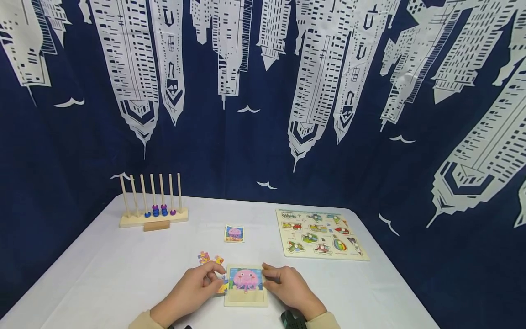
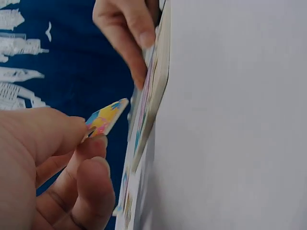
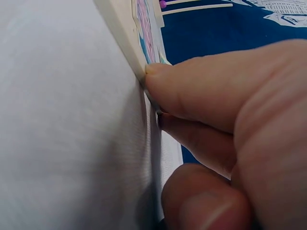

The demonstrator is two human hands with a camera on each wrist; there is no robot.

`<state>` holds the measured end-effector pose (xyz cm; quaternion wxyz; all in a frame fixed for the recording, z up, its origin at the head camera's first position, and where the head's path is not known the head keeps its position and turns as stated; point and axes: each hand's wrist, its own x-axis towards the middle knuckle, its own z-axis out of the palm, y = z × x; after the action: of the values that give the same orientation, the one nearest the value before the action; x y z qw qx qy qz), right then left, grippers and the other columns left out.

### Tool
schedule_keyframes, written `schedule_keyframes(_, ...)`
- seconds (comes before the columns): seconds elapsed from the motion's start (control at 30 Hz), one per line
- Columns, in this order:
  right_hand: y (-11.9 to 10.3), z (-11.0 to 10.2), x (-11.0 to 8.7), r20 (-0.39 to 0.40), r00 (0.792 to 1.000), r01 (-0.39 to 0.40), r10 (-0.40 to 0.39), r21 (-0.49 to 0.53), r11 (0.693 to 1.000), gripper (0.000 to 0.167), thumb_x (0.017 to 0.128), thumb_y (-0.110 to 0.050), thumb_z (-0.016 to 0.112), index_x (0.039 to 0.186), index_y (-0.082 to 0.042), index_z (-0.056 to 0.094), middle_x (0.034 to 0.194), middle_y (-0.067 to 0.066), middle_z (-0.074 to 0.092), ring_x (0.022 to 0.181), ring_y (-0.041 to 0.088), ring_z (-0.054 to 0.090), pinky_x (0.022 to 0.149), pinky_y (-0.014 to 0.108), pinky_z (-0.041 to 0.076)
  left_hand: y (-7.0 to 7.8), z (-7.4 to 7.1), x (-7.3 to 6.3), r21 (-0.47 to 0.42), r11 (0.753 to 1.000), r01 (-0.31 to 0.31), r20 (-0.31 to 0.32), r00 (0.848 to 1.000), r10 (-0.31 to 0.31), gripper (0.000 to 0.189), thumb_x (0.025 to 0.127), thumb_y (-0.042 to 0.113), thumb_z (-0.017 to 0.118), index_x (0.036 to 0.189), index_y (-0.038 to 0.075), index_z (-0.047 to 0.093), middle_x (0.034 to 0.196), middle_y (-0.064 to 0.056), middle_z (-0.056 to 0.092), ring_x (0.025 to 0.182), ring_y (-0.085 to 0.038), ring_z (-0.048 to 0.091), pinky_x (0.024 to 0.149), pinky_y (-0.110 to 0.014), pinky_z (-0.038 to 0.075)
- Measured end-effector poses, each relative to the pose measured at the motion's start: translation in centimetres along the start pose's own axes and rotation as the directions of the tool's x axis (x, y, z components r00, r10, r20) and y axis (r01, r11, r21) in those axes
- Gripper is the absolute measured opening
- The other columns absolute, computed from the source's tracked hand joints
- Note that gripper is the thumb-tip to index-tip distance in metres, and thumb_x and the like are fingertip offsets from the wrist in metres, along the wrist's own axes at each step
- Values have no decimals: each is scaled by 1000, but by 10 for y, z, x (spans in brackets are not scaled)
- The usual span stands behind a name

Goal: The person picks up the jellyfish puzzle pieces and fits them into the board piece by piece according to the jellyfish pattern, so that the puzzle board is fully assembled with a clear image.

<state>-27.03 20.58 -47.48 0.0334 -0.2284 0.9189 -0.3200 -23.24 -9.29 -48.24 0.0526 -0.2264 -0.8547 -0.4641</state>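
A square wooden puzzle tray (image 1: 246,298) lies in front of me in the head view. Its upper part is filled with a pink jellyfish picture (image 1: 245,278); bare wood shows along the near part. Between thumb and forefinger, my left hand (image 1: 193,287) pinches a yellow, pink and blue jigsaw piece (image 2: 106,119), raised just left of the tray. My right hand (image 1: 291,287) holds the tray's right edge, its thumb (image 3: 165,84) pressed against the rim. Loose jigsaw pieces (image 1: 204,257) lie beyond the left hand, and others (image 1: 223,288) beside the tray's left edge, partly hidden by that hand.
A small jellyfish picture card (image 1: 234,234) lies beyond the tray. At the back left stands a wooden peg abacus (image 1: 154,219) with blue and purple beads. A vehicle puzzle board (image 1: 322,235) lies at the right. Behind the white table (image 1: 123,269) hangs a dark blue cityscape curtain (image 1: 230,151).
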Motion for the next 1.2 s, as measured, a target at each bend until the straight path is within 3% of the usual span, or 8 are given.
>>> schedule_keyframes(0.2,-1,-1,-1,0,1000,3,-3,3,1000,36,93,-23,76,126,-9,74,140,2,65,132,30,60,108,53,45,10,20,4,-70,997,-30,68,997,34,13,98,22,70,109,15,70,79,13,65,53,3,48,48,-20,42)
schedule_keyframes(0.4,-2,0,-1,-9,1000,11,-11,-24,1000,35,92,-22,76,125,-10,74,140,3,65,131,29,61,107,52,46,23,37,15,30,998,-63,52,997,62,8,95,20,71,101,20,68,76,19,63,50,5,45,45,-19,39)
schedule_keyframes(0.67,-1,-1,-1,-13,1000,18,-19,-20,1000,35,93,-21,75,126,-9,74,140,3,65,131,29,61,108,52,46,41,58,27,116,993,-9,51,999,3,11,90,20,76,97,21,68,70,22,59,57,5,49,52,-20,41)
schedule_keyframes(0.87,-2,2,-1,-8,1000,10,-10,-15,1000,35,94,-21,74,127,-9,73,141,1,64,132,28,60,108,53,46,37,66,26,175,984,-32,37,999,26,9,91,21,77,98,21,71,72,24,58,60,7,50,55,-19,43)
schedule_keyframes(1.03,-4,2,-1,-6,1000,2,-2,-18,1000,36,94,-21,75,127,-9,73,141,1,64,132,28,60,108,53,45,30,72,26,277,957,-83,-9,996,90,9,91,25,77,98,25,71,80,23,56,66,9,49,57,-18,42)
schedule_keyframes(1.2,-5,0,1,-15,1000,20,-21,-41,999,35,94,-20,74,127,-8,73,140,1,65,131,28,61,108,53,45,28,77,27,322,943,-85,-59,992,109,11,89,29,79,97,24,73,85,20,56,68,9,47,58,-18,42)
